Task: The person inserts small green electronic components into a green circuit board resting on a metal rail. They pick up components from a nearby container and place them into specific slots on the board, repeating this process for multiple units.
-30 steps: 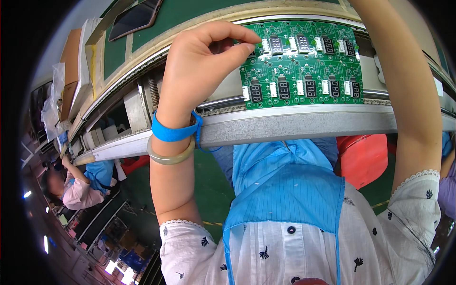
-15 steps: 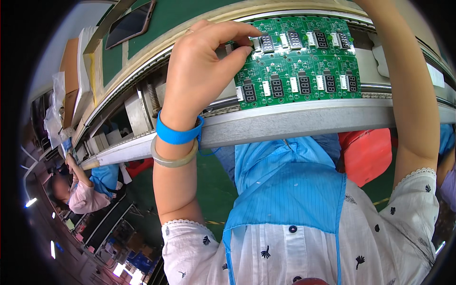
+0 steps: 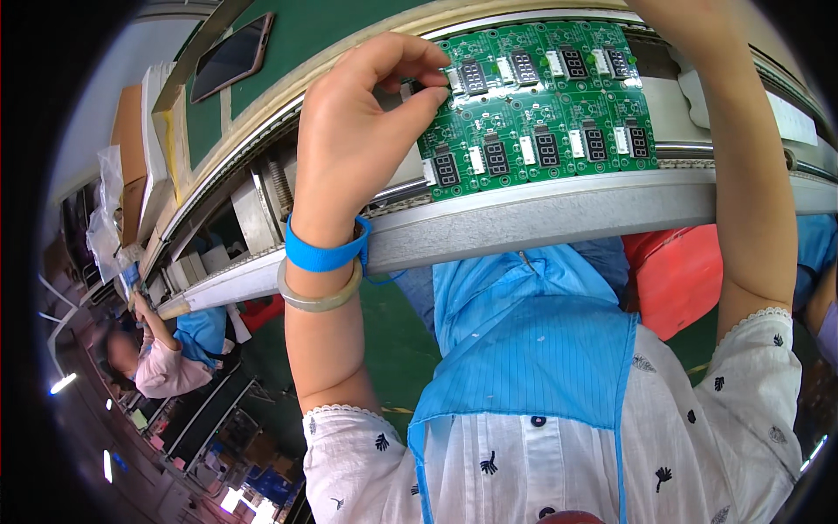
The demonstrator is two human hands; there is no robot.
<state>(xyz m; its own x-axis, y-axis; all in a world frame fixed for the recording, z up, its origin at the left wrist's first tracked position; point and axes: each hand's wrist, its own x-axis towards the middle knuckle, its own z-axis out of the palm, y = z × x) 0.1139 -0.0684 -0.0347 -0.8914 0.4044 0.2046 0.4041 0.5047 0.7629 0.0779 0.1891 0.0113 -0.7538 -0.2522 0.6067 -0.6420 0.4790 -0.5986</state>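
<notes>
A green circuit board panel lies across the rails, carrying two rows of black digit displays and white connectors. My left hand is at its upper left edge. The thumb and index finger are bent toward each other beside the white connector of the upper left display. What lies between the fingertips, if anything, is hidden. My right forearm reaches up past the panel's right side. At the upper edge only the near part of my right hand shows, and its fingers are out of the picture.
A grey metal rail runs along the near side. Beyond the far rail, a phone lies on a green surface. A red seat stands below right. Another person works at the far left.
The whole view has shifted slightly, so the panel appears a little farther left and higher. My left hand keeps its place at the panel's edge. My right arm appears slightly farther left.
</notes>
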